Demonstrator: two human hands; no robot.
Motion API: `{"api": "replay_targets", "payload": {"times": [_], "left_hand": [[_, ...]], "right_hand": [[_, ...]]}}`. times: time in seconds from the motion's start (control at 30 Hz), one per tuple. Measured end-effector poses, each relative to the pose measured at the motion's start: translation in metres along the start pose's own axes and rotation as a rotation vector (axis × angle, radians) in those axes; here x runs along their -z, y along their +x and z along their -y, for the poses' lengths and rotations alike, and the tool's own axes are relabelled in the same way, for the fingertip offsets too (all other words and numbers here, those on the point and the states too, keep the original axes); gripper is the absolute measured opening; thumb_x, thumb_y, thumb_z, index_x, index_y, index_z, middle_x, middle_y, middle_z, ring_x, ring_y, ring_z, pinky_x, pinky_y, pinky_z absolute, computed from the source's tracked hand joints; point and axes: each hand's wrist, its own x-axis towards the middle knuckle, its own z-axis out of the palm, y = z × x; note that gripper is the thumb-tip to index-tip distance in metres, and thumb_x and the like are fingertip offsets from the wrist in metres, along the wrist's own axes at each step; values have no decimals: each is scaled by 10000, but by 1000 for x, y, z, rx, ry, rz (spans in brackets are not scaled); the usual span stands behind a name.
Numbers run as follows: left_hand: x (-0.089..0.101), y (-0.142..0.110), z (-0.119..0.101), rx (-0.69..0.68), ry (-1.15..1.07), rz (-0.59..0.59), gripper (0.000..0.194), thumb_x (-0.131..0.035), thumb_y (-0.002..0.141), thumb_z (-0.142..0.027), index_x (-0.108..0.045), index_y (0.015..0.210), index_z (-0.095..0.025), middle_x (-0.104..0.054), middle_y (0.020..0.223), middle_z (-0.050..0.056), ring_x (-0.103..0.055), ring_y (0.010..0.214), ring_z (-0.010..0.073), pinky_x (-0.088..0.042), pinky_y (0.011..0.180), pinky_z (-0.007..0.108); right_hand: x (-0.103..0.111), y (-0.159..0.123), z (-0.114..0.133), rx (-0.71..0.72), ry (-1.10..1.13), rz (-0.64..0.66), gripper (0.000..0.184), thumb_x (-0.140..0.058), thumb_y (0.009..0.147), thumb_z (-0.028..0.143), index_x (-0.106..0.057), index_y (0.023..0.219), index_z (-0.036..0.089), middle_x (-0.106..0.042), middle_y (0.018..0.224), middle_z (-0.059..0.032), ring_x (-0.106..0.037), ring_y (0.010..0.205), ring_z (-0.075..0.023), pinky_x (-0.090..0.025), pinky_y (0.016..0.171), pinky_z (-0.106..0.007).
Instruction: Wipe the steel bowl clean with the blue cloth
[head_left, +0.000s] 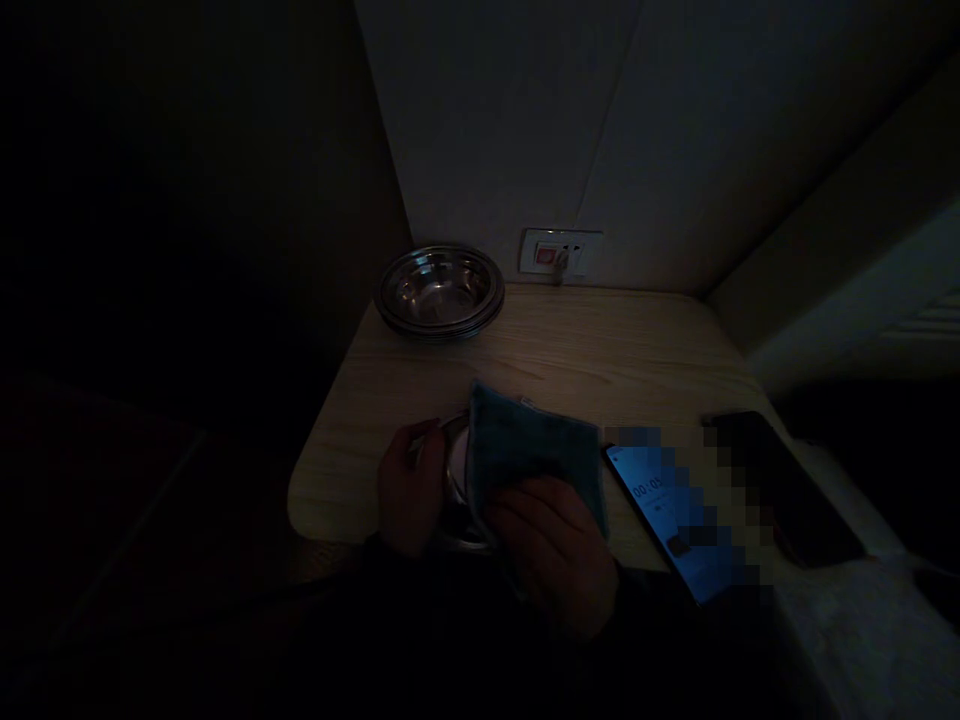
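A shiny metal bowl (456, 470) rests near the front edge of the wooden table, mostly covered on its right side. My left hand (411, 490) is closed on its left rim, fingers curled over the edge. Over the bowl's right part lies a teal cloth (536, 440), spread out with one corner pointing up. My right hand (555, 550) grips the cloth's lower part and presses it against the bowl; the fingertips are partly hidden in dim light.
At the table's (600, 350) back left stands a stack of metal bowls (441, 290). A lit phone (667, 520) lies right of the cloth, with a dark phone (787, 490) farther right. Above the back edge, a wall socket (561, 252) holds a plug.
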Motion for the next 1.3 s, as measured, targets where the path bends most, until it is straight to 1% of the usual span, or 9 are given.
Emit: {"api": "replay_targets", "payload": {"times": [0.13, 0.23, 0.33, 0.57, 0.73, 0.9, 1.1, 1.2, 1.3], "left_hand": [[0, 0, -2, 34, 14, 14, 314, -517, 739, -422, -641, 864, -162, -687, 804, 56, -626, 762, 198, -477, 647, 287], [0, 0, -4, 10, 4, -4, 296, -506, 741, -395, -644, 853, -158, -687, 819, 58, -622, 779, 196, -477, 685, 296], [0, 0, -6, 10, 0, 30, 298, -503, 741, -386, -643, 857, -150, -686, 812, 57, -620, 766, 193, -474, 680, 294], [-2, 1, -5, -3, 0, 52, 281, -486, 752, -361, -646, 865, -160, -686, 856, 59, -615, 817, 199, -460, 729, 300], [-3, 2, -5, 8, -16, 53, 276, -489, 747, -352, -640, 865, -154, -687, 839, 61, -618, 804, 200, -463, 686, 287], [-3, 2, -4, -24, -34, 86, 278, -474, 757, -346, -640, 865, -151, -686, 873, 66, -618, 824, 198, -461, 731, 297], [-3, 3, -6, -8, 4, 71, 293, -474, 748, -350, -644, 879, -151, -684, 882, 68, -610, 843, 206, -459, 743, 306], [-2, 4, -8, 9, 7, 103, 297, -467, 745, -333, -651, 875, -140, -689, 885, 71, -613, 838, 199, -460, 738, 292], [-3, 5, -8, 16, -2, 113, 297, -466, 741, -325, -652, 878, -137, -690, 882, 69, -615, 830, 194, -460, 715, 278]], "right_hand": [[2, -1, -8, 50, -18, 28, 245, -428, 887, 140, -630, 1024, 147, -697, 954, -74, -601, 929, -184, -525, 781, -327], [1, -2, -9, 63, -10, 44, 253, -431, 886, 149, -628, 1043, 153, -695, 961, -74, -595, 949, -180, -525, 803, -328], [0, -2, -8, 97, 20, 44, 249, -439, 887, 155, -625, 1053, 162, -697, 955, -63, -596, 954, -169, -526, 811, -311], [1, -4, -11, 112, 18, 33, 230, -448, 872, 125, -639, 998, 135, -698, 954, -75, -599, 956, -184, -531, 805, -313], [3, -5, -11, 98, -30, 25, 229, -440, 871, 116, -639, 985, 123, -698, 934, -89, -607, 932, -197, -534, 797, -327], [-1, -4, -5, 131, 51, 45, 235, -425, 892, 134, -636, 995, 147, -700, 952, -50, -607, 941, -179, -534, 810, -306], [1, -9, -14, 82, 1, 1, 249, -451, 842, 75, -626, 1014, 115, -692, 955, -97, -591, 979, -201, -537, 816, -336], [2, -12, -16, 118, 8, 40, 234, -457, 855, 89, -626, 1015, 113, -689, 976, -87, -587, 991, -197, -529, 842, -331], [4, -11, -19, 144, -54, 22, 229, -448, 867, 98, -629, 1007, 109, -691, 961, -94, -585, 997, -201, -526, 854, -337]]}}
